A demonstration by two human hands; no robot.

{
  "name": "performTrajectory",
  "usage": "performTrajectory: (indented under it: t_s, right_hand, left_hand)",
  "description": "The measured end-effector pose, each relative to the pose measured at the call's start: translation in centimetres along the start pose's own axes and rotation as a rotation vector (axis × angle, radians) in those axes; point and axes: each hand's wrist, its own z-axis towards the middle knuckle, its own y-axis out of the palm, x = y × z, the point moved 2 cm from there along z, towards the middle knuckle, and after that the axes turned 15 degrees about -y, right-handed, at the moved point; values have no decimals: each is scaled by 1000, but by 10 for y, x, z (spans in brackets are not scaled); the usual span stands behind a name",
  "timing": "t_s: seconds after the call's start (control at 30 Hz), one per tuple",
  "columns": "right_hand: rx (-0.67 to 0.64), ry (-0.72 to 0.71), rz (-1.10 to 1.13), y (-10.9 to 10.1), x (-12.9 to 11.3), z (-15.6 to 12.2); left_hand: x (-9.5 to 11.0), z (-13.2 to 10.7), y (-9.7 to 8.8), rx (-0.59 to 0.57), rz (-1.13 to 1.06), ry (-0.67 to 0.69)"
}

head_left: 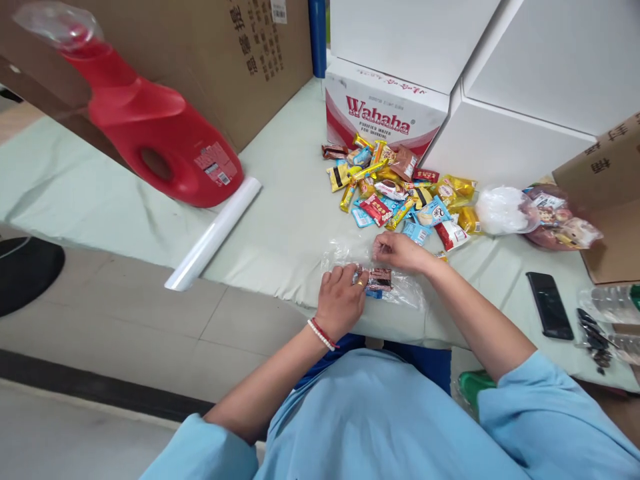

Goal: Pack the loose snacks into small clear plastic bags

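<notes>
A clear plastic bag lies flat near the table's front edge, with brown-wrapped snacks and a bit of blue wrapper inside. My left hand, wearing a ring and a bracelet, presses its curled fingers onto the bag's left part and grips it. Just above the snacks, my right hand is closed in a pinch at the bag's upper side; the film between its fingertips is mostly hidden. Beyond my hands spreads a pile of small wrapped snacks in yellow, red, blue and brown.
At the left stand a red jug and a white roll overhanging the edge. A Wahaba-style printed carton and white boxes back the pile. Rightward are filled clear bags, a black phone and plastic bottles.
</notes>
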Motion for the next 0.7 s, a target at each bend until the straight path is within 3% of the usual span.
performTrajectory:
  t_s: [0.1,0.2,0.37,0.53,0.6,0.7]
  right_hand:
    - [-43,-101,-57,6,-21,-14]
    - [-33,-161,-88,25,-38,-34]
    - [74,-176,-128,60,-43,-63]
    - [-39,-130,-275,73,-50,-70]
    - [-79,-88,-332,72,-55,-68]
    - [-97,-73,-359,72,-62,-62]
  left_hand:
    - [2,0,-1,-11,14,-17]
    - [0,-1,2,-36,-15,-49]
    - [-20,-3,14,-86,-302,-192]
    - [-52,12,18,63,-637,-457]
    - [-56,22,16,127,-706,-533]
    - [-44,35,12,76,-739,-434]
